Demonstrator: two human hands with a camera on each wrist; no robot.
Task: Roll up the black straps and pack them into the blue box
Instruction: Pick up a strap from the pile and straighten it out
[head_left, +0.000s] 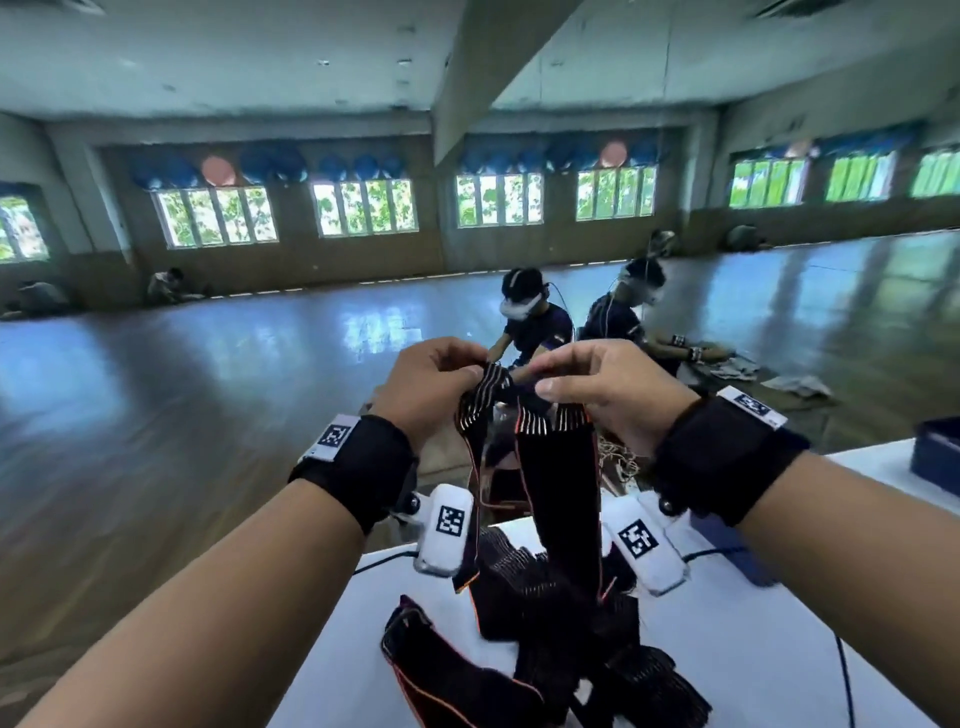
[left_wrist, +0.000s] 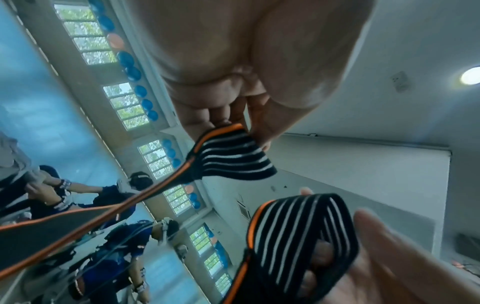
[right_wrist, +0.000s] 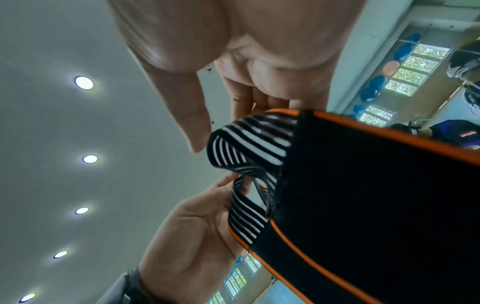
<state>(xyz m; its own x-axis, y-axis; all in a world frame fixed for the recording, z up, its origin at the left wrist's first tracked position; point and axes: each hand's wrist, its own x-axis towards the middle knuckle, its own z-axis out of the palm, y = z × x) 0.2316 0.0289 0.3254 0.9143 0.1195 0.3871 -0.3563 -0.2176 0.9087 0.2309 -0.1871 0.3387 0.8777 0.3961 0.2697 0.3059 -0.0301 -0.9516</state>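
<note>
I hold one black strap (head_left: 558, 467) with orange edging and white-striped elastic ends up at chest height, above the table. My left hand (head_left: 441, 379) pinches one striped end (left_wrist: 231, 152) between thumb and fingers. My right hand (head_left: 597, 384) grips the other striped end (right_wrist: 252, 144), and the strap's wide black body (right_wrist: 376, 195) hangs down from it. Several more black straps (head_left: 561, 639) lie in a heap on the white table (head_left: 779, 649) below my hands. A corner of the blue box (head_left: 937, 462) shows at the table's far right.
Two people wearing headsets (head_left: 530, 317) sit on the shiny floor beyond the table. Black cables (head_left: 844, 675) run across the tabletop on the right. The table's left edge (head_left: 322, 639) drops to the wooden floor.
</note>
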